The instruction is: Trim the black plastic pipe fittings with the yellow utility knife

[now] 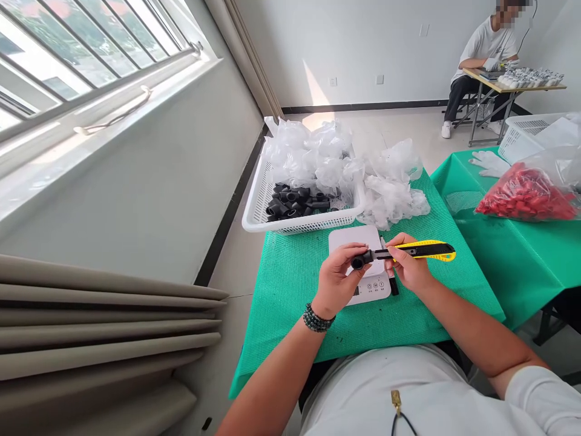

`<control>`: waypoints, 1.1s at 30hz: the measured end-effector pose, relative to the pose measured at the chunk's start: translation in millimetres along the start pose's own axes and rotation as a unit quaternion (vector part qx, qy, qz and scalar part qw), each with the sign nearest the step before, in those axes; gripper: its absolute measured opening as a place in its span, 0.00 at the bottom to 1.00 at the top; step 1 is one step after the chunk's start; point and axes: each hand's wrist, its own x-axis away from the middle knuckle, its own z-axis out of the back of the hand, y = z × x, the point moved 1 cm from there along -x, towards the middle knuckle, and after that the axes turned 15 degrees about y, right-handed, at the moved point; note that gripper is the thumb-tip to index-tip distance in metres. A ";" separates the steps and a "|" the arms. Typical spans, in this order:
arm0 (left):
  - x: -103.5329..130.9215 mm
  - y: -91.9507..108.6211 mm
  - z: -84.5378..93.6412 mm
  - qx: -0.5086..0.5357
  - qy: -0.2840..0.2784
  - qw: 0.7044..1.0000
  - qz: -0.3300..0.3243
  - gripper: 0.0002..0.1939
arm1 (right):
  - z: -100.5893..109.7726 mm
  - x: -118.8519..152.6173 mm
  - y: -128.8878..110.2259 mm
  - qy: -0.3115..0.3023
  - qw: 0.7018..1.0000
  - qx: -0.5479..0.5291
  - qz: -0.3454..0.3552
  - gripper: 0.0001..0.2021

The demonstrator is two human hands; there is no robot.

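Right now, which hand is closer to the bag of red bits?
The right hand. The bag of red bits is ahead of it, to its right; the left hand is further left, so farther from the bag.

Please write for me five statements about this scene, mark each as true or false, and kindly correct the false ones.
1. The right hand holds a yellow-and-black utility knife. True.
2. The left hand holds a red part. False: it holds a black pipe fitting.
3. More black fittings lie in the white basket beyond the hands. True.
4. The beaded bracelet is on the right wrist. False: it is on the left one.
5. A white digital scale lies below the hands. True.
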 end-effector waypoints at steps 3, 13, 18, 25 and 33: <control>0.9 1.5 0.7 -0.005 -0.001 1.000 0.004 0.13 | 4.2 -1.2 3.9 -0.014 0.999 0.022 0.020 0.16; -2.8 11.5 0.4 0.097 0.003 0.956 0.276 0.25 | -1.0 -4.0 -3.9 -0.056 0.990 0.110 0.061 0.20; -1.1 13.0 -0.3 0.141 -0.039 0.913 0.381 0.41 | -1.6 0.2 -3.2 -0.059 0.986 0.132 0.083 0.18; 9.2 4.3 -0.3 -0.038 -0.113 0.989 0.087 0.41 | -3.6 -3.7 0.9 -0.019 0.999 0.025 -0.011 0.20; 3.3 5.1 10.1 -0.329 -0.010 0.894 -0.304 0.21 | -7.4 1.1 0.4 -0.028 0.999 0.009 -0.035 0.21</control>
